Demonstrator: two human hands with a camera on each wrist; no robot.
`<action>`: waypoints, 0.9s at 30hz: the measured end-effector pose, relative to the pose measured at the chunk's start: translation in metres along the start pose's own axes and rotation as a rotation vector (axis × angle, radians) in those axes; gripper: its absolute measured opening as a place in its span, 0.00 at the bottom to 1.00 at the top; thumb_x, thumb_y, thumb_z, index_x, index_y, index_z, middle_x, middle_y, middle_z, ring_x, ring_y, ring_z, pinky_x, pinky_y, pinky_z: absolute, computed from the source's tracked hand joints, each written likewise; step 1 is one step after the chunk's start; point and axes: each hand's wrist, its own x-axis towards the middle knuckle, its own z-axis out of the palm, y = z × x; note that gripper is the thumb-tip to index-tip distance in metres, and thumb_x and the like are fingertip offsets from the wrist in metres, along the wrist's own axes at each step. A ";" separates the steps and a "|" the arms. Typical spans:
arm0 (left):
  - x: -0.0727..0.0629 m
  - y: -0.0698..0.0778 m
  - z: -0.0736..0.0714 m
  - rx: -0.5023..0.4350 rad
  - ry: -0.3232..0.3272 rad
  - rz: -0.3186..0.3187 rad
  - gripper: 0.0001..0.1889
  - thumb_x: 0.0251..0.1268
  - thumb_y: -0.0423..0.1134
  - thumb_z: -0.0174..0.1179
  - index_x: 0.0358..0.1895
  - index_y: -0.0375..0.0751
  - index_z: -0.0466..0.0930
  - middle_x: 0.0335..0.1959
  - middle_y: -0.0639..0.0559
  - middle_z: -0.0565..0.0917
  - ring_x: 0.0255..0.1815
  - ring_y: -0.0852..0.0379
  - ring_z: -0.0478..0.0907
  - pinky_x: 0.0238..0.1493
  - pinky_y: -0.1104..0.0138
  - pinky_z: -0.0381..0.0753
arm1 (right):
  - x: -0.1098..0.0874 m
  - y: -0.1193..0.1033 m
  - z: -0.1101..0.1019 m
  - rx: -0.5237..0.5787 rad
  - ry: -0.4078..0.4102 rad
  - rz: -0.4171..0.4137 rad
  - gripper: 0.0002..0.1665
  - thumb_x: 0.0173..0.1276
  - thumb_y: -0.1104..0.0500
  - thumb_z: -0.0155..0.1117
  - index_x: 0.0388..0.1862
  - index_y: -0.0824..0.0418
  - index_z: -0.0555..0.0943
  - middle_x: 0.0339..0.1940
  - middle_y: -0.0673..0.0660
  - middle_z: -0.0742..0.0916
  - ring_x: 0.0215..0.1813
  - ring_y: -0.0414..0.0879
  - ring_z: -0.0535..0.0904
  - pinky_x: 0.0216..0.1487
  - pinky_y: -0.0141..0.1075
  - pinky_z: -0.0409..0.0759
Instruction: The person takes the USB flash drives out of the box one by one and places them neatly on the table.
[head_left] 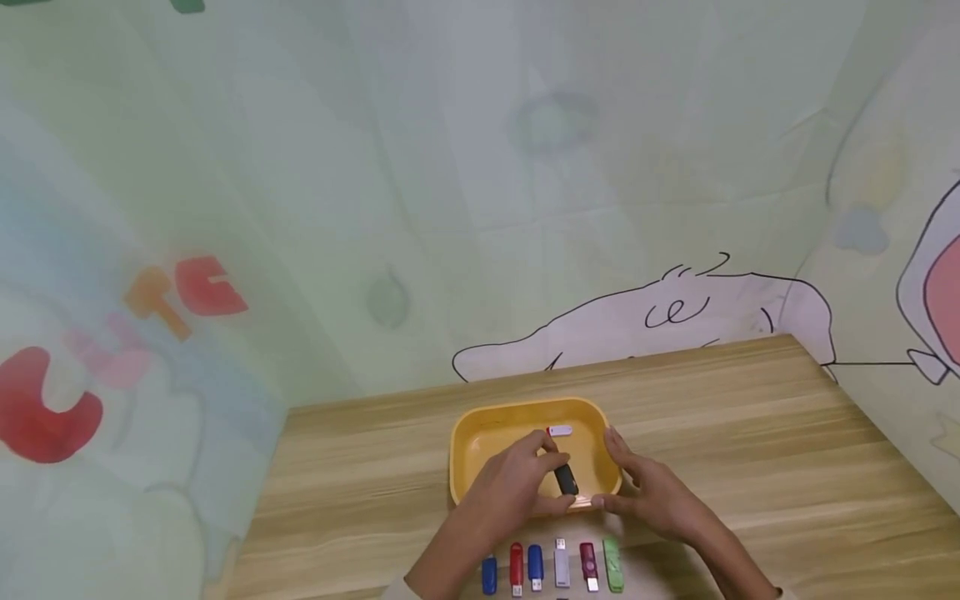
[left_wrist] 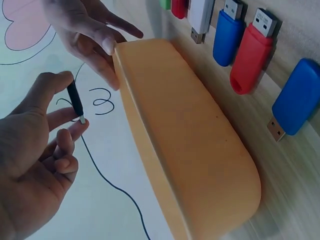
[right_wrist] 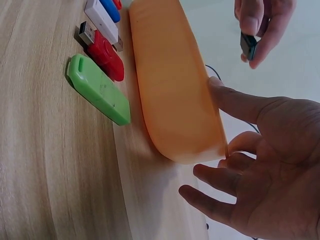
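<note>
Between thumb and fingers my left hand (head_left: 510, 482) pinches a black USB flash drive (head_left: 566, 480), above the yellow plastic tray (head_left: 480, 412). In the left wrist view, the metal plug of the black drive (left_wrist: 75, 98) points down toward a fingertip. My right hand (head_left: 662, 502) holds the tray at its near right corner, thumb at the near rim and fingers along the right side. Inside the tray lies a white USB flash drive (head_left: 560, 431) with a red end.
In front of the tray runs a row of USB flash drives: blue (head_left: 489, 575), red (head_left: 516, 568), another blue (head_left: 535, 567), silver-white (head_left: 562, 563), dark red (head_left: 588, 567) and green (head_left: 612, 565). The wooden table (head_left: 360, 475) meets a printed cloth backdrop (head_left: 420, 208).
</note>
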 end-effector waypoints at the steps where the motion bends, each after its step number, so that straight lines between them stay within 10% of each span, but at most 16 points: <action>1: -0.002 0.000 0.000 0.006 0.010 0.025 0.24 0.63 0.54 0.76 0.58 0.45 0.89 0.53 0.56 0.84 0.44 0.66 0.78 0.48 0.77 0.81 | 0.000 0.000 0.000 0.001 -0.002 -0.002 0.59 0.66 0.49 0.79 0.86 0.62 0.56 0.87 0.60 0.56 0.84 0.67 0.58 0.79 0.62 0.59; 27: -0.040 0.012 0.007 -0.030 0.121 0.359 0.22 0.62 0.52 0.77 0.55 0.48 0.89 0.49 0.59 0.84 0.39 0.70 0.78 0.47 0.83 0.76 | -0.001 -0.004 0.000 0.017 -0.009 -0.037 0.59 0.66 0.48 0.79 0.85 0.64 0.56 0.87 0.62 0.57 0.85 0.64 0.57 0.79 0.60 0.60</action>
